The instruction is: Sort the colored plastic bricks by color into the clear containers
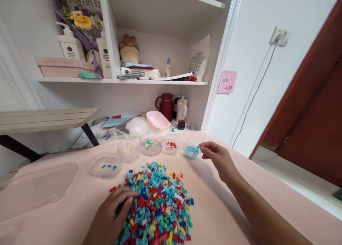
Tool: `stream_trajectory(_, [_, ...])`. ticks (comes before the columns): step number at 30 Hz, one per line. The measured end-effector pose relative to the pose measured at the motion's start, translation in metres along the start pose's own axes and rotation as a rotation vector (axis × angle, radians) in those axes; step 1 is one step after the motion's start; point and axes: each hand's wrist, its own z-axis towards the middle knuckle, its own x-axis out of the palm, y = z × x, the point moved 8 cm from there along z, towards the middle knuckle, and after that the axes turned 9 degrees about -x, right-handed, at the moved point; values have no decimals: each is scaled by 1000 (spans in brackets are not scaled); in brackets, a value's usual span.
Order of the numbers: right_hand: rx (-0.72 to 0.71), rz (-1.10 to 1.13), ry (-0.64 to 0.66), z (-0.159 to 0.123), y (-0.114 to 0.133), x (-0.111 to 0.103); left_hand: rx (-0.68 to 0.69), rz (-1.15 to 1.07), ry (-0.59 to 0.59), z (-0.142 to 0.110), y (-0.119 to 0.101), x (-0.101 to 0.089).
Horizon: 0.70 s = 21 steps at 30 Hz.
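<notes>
Right hand: the right hand was closed in a pinch, thumb and finger gripping a small bluish brick at the edge of the nearest tub.
Left hand: the left hand was half curled at the pile's near-left side, fingertips touching the bricks; whether it gripped one, I could not tell.
Brick pile: the heap of small bricks lay on the pink bench, just right of the left hand, mixed in light blue, red, yellow, green, dark blue and white.
Light blue tub: this clear tub stood just left of the right hand's fingertips, with many light blue bricks inside.
Red tub: another tub stood next along, further left of the right hand, with some red bricks.
Green tub: a round tub came after it, beyond the pile from the left hand, holding a few green bricks.
Yellow tub: a tub with a few yellow bits stood ahead of the left hand.
Blue tub: a wider tub with several blue bricks sat ahead of the left hand, slightly to its left.
</notes>
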Motion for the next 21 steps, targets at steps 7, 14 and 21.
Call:
stream_trajectory(7, [-3,59,-146,8,-14,-13,-1,5,8,0,2,-1])
stream_trajectory(14, [-62,41,107,-11,8,20,-6,-9,-3,-1,-4,-3])
stream_trajectory(21, [-240,-268,631,-47,15,85,-21,-10,8,-1,-9,-5])
